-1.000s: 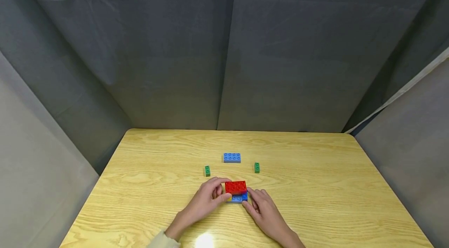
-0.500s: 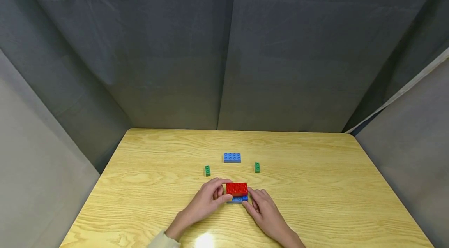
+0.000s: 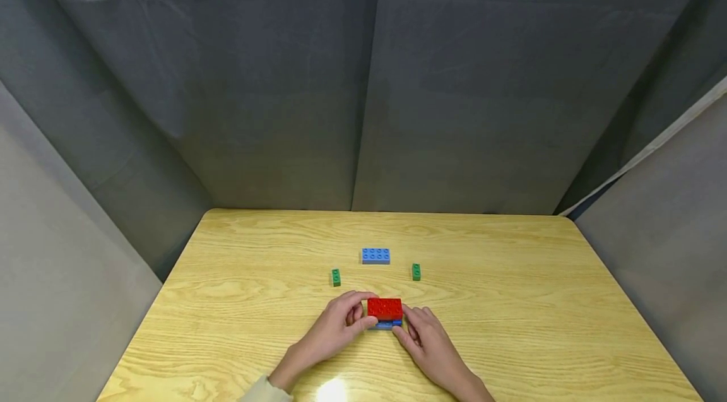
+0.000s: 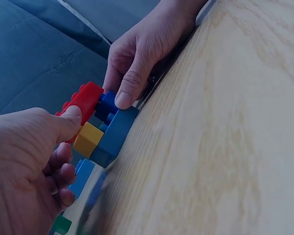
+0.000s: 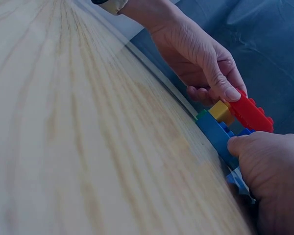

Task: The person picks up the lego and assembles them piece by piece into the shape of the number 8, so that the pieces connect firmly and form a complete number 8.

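Red oblong plastic brick (image 3: 384, 309): shifted slightly right and down in the head view since a second ago; now over the yellow plastic brick (image 4: 88, 139) and the dark blue plastic brick (image 4: 108, 103); fully seated or not, cannot tell
Left hand (image 3: 339, 320): pinching the red brick at its left end
Right hand (image 3: 427, 342): pinching the right end of the mid-blue oblong plastic base brick (image 4: 115, 137), beside the dark blue brick
Fit: best squared to the base brick at both ends, then pressed down evenly; lopsided pressure likely to tip the far end
Grip: best firm and low on the right, clear of the red brick's underside
Pale wood-grain table (image 3: 255, 276): bearing, beyond the hands, a loose blue oblong plastic brick (image 3: 376, 256); also a small green plastic brick on the left (image 3: 336, 277) and another on the right (image 3: 416, 272)
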Demonstrator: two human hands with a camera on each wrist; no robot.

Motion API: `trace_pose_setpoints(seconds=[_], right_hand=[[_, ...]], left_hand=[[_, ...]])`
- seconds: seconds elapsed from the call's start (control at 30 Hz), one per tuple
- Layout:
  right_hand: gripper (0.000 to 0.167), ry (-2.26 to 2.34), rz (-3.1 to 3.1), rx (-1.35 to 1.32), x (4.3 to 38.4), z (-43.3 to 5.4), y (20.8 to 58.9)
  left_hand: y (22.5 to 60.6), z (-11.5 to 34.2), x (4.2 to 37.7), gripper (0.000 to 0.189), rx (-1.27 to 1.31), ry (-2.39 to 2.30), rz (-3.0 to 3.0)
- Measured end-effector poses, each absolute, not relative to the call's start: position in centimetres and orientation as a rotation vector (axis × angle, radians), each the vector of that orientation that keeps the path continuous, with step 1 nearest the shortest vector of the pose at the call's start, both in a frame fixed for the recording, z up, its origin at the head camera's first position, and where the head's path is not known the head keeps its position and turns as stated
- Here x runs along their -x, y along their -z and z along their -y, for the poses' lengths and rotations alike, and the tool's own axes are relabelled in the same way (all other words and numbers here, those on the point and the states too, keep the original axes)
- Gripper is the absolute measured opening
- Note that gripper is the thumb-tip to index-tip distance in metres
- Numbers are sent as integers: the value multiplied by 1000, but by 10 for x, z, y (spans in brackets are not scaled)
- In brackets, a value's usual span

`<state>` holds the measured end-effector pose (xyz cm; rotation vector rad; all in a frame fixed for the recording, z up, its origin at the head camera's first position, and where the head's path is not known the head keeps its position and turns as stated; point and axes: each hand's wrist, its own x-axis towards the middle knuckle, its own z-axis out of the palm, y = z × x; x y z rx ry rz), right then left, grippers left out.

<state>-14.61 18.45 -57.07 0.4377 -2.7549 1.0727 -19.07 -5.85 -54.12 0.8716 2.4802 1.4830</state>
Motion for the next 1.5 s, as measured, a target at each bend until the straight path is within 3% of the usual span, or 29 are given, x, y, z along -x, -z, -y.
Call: trace_pose_setpoints(seconds=[0.23,0.5,1.5], right_hand=[[37,-1062,2761,-435,147,-184,570],[44,-1057,2770,-431,146,-184,569],[47,-1044,2745,-476,146,-185,571]], left_hand=[[545,58,191,36,-894,-1495,-2492],[546,55,191,38,-890,-1504,-2527],[549,54,189,40,-929,-1501,-2574]])
